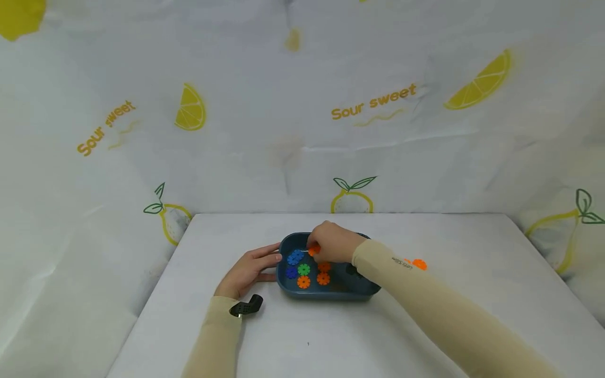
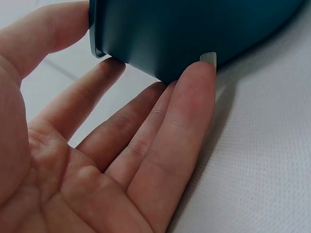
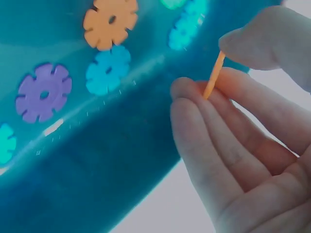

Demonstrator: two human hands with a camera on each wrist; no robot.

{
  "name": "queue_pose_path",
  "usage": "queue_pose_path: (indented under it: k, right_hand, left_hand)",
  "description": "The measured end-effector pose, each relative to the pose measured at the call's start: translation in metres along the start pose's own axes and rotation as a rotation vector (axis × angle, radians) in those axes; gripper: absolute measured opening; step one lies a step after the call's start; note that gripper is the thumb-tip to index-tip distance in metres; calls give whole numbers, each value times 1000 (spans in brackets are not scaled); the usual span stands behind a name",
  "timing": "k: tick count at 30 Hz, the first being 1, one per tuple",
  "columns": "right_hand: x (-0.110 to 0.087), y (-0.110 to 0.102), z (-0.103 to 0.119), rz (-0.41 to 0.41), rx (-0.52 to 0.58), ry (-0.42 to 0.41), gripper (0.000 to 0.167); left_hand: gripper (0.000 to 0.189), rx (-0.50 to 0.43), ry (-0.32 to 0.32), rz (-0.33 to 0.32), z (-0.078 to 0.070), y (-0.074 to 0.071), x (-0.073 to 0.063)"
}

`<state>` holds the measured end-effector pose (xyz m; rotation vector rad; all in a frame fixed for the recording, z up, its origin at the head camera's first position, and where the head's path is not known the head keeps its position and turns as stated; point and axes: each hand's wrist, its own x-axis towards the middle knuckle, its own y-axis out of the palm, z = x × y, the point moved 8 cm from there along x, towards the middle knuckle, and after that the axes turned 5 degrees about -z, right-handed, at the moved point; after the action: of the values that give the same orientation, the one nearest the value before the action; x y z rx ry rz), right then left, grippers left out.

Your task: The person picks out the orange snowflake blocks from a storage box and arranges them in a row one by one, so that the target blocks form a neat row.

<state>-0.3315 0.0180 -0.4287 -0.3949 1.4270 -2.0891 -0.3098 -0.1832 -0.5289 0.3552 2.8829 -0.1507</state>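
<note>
A dark blue-green tray (image 1: pixel 326 296) stands on the white table. My left hand (image 1: pixel 248 270) rests against its left end with fingers spread and fairly straight; in the left wrist view the fingertips touch the tray's outer wall (image 2: pixel 146 34). Above the tray's inside, my right hand (image 1: pixel 336 242) pinches an orange notched disc (image 3: pixel 214 75) edge-on between thumb and fingers. Inside the tray lie a green disc (image 1: pixel 303 269), a dark blue disc (image 1: pixel 291 273), lighter blue discs (image 1: pixel 295 256) and several orange discs (image 1: pixel 323 279). The right forearm hides part of the tray.
Right of the tray, an orange disc (image 1: pixel 419 264) lies on the table, with another orange piece (image 1: pixel 407 260) partly behind the right sleeve. A black device (image 1: pixel 248 305) is worn on the left wrist. Behind the table hangs a lemon-print sheet (image 1: pixel 264 157).
</note>
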Motion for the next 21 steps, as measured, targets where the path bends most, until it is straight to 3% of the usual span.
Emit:
queue_pose_path:
  k: [6, 12, 21]
  right_hand:
    - [-40, -22, -23, -138, 129, -8, 30]
    - [-96, -48, -68, -300, 270, 74, 29]
    - [-166, -58, -138, -440, 253, 251, 30]
  left_hand:
    - [62, 1, -16, 5, 7, 4, -2]
    - [64, 15, -3, 1, 6, 6, 2]
    - [65, 17, -11, -2, 1, 4, -2]
